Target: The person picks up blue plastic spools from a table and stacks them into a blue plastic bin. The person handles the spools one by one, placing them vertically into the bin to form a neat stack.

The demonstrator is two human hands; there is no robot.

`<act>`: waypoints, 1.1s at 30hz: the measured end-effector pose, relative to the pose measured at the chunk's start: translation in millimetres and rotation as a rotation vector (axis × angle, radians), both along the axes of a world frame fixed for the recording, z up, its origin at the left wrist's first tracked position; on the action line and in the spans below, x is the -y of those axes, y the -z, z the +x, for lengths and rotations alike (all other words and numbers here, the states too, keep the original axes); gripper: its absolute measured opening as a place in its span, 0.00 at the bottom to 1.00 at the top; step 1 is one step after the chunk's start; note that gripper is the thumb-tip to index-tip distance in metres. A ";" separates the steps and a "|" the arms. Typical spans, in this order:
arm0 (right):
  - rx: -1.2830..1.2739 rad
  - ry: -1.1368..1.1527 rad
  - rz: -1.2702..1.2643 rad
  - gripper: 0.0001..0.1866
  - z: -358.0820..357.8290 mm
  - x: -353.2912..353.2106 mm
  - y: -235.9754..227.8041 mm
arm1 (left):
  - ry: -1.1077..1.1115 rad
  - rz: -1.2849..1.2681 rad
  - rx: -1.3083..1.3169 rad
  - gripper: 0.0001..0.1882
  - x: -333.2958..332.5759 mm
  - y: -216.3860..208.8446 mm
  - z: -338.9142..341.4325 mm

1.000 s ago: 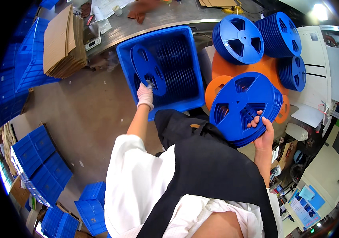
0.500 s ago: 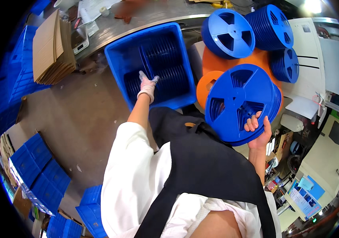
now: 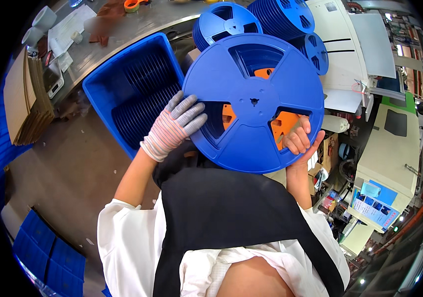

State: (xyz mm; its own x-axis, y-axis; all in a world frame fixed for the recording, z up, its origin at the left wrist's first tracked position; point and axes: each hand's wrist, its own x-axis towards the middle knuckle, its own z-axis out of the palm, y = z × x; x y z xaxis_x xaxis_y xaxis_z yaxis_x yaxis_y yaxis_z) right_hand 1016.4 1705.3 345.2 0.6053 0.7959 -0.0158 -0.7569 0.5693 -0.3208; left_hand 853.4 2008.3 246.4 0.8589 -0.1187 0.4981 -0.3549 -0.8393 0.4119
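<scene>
Reel in two hands, seen from the wearer's head. The large blue reel is held in front of the black apron, its face toward the viewer; blue layers behind that face show through its windows. The bare right hand is clamped on the reel at lower right, fingers curled at a window and thumb outside the rim. The gloved left hand overlaps the left rim with its fingers extended and slightly apart; whether it grips cannot be told. To the left, a blue bin contains two rows of dark blue discs, set on edge. Beyond the reel stand three smaller stacks: one partly covered by it, one at the top edge and one at right. An orange surface shows through the windows. The metal bench bears paper, a brown cloth and orange tape; cardboard stands upright at far left, and blue crates lie at lower left
</scene>
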 end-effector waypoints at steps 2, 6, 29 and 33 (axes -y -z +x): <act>-0.005 -0.020 0.012 0.20 -0.7 0.1 -1.3 | 0.065 0.078 -0.012 0.19 -5.2 -3.3 -1.8; -0.004 -0.068 -0.022 0.22 2.5 -3.2 -0.2 | 0.112 0.161 -0.074 0.16 -7.4 -6.7 -12.7; 0.049 0.040 -0.618 0.22 18.6 -13.0 13.6 | -0.254 -2.140 -0.526 0.11 30.3 49.6 -110.9; -0.014 0.040 -0.570 0.21 15.1 -10.2 18.4 | -0.513 -2.148 -0.453 0.14 20.7 58.3 -121.1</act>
State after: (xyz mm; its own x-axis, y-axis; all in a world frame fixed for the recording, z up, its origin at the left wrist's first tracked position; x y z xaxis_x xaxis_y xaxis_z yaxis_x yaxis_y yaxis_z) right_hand 1031.6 1715.5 326.8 0.6311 0.6358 -0.4443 -0.7450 0.3375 -0.5754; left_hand 732.4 1987.6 188.1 0.6892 0.3554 -0.6314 0.0270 0.8582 0.5126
